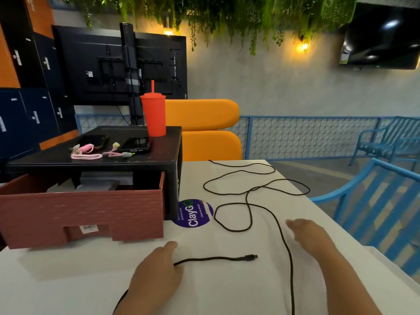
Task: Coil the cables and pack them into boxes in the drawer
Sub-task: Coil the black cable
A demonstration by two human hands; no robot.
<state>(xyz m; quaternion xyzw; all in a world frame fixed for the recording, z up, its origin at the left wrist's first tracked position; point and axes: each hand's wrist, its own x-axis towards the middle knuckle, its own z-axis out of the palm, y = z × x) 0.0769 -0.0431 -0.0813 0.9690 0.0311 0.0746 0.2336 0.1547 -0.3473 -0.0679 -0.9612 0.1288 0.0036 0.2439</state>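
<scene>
Your left hand [156,269], lower centre, covers the black cable [216,258], whose plug end pokes out to the right. Its fingers are hidden, so their state cannot be told. Your right hand [311,237], lower right, has its fingers straight and together beside the cable, which loops across the white table [227,292].

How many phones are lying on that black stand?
2: the left phone sits behind the pink straps, the right phone just left of the red tumbler. More could hide in the drawer.
</scene>
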